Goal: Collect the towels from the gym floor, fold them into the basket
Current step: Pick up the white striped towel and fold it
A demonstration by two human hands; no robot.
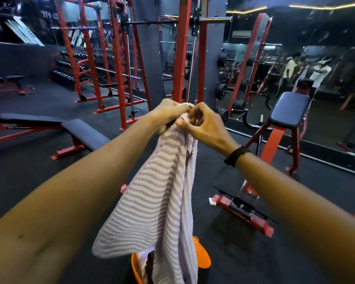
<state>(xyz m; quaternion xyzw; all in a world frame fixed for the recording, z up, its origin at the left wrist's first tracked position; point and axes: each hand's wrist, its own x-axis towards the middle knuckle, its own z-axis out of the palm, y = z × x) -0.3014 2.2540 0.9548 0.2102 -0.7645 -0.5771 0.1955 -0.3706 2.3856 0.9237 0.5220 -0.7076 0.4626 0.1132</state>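
Both hands are raised in front of the chest, close together at the top edge of one towel. The left hand (168, 113) has its fingers curled round a bunch of the cloth, and the right hand (201, 121) pinches the same edge between thumb and fingertips. The striped towel (152, 201) hangs down from them in loose folds, and its lower end reaches into the orange basket (203, 257) on the floor just below.

For a clean fold, I think the hands should first slide apart along the top edge to find the two corners, so the cloth hangs flat, not twisted. The basket already holds some cloth, so the space there looks limited.

Around stand a red rack (119, 68), a flat bench (76, 130) on the left, an inclined bench (287, 111) on the right and a wall mirror (316, 68). A small white scrap (212, 201) lies by the bench foot; I cannot tell what it is.
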